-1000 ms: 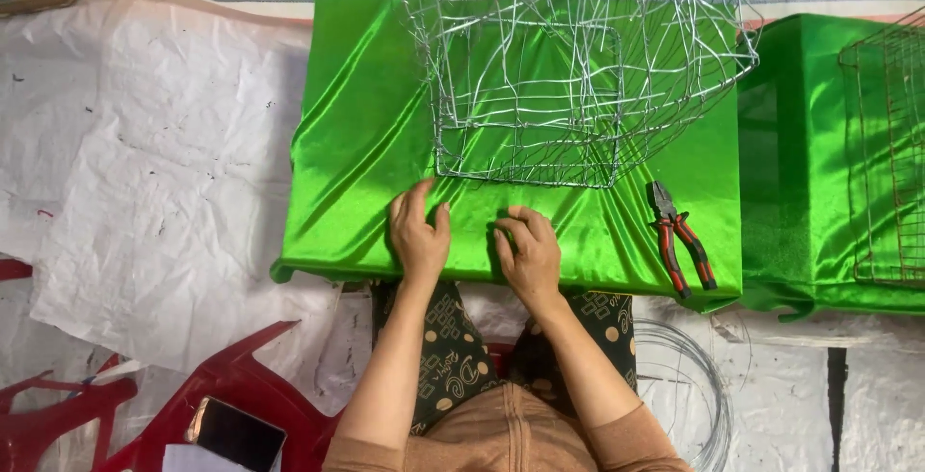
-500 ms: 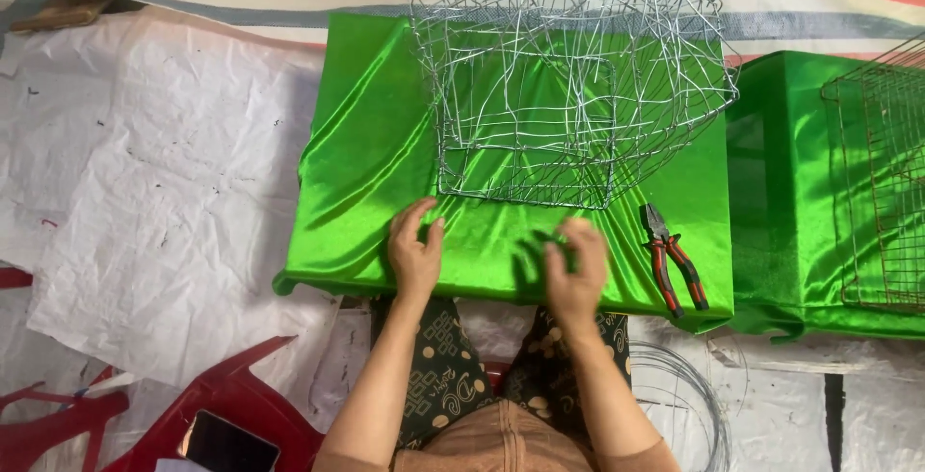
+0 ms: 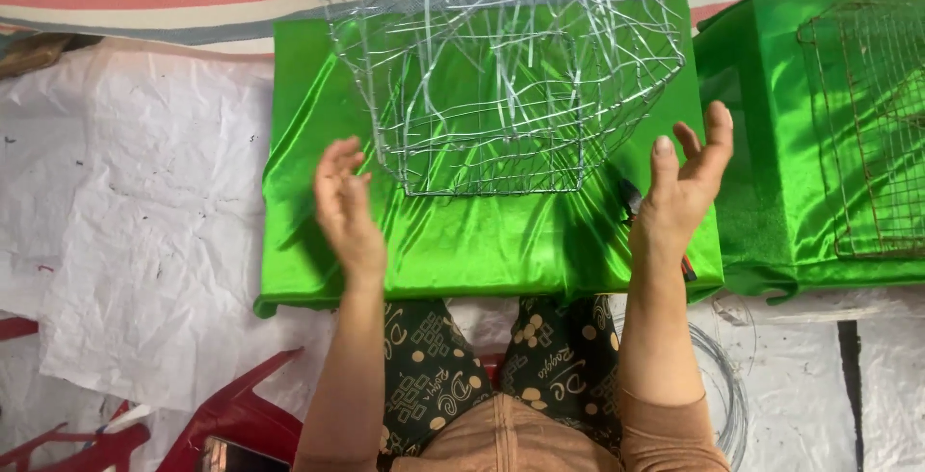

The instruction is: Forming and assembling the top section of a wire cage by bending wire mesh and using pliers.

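Now both hands have lifted off the shiny green satin cloth (image 3: 453, 241): left hand (image 3: 345, 204) and right hand (image 3: 686, 183) hover with fingers open, holding nothing, beside the silver wire-frame basket (image 3: 501, 67) on the bench.

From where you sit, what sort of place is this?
Probably a makeshift home or roadside craft workspace. A bent wire frame stands on a box draped in shiny green cloth, a wire mesh panel lies on another, and white sheeting covers the ground.

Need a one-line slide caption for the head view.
Open left hand and right hand flank wire basket on green cloth.
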